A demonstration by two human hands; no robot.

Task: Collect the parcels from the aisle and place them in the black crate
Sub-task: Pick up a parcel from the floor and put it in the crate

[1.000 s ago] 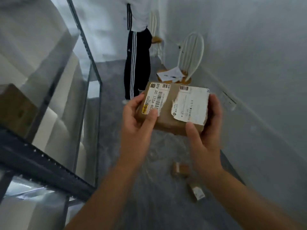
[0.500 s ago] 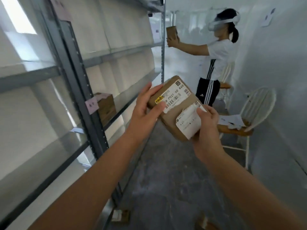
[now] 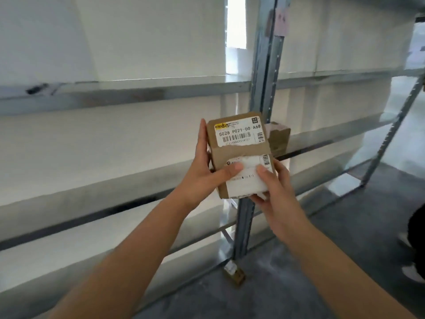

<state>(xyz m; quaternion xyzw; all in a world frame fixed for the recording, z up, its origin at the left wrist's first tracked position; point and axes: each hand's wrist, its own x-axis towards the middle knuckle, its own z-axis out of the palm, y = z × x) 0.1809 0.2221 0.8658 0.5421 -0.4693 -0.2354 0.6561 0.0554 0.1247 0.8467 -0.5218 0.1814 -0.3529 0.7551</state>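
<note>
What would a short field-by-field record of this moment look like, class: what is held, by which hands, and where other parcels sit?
held item: cardboard parcel, two labels facing camera
left hand: grips its left edge, thumb on the lower label
right hand: supports its lower right corner
second parcel: on the metal shelf behind
third parcel: on the floor by the shelf upright
black crate: not in view

Matt cardboard parcel [image 3: 239, 153], glossy metal shelving [image 3: 142, 90]

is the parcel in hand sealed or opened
Sealed, as far as shown: the parcel shows brown tape across its face, no lifted flaps. Its back is hidden.
</note>
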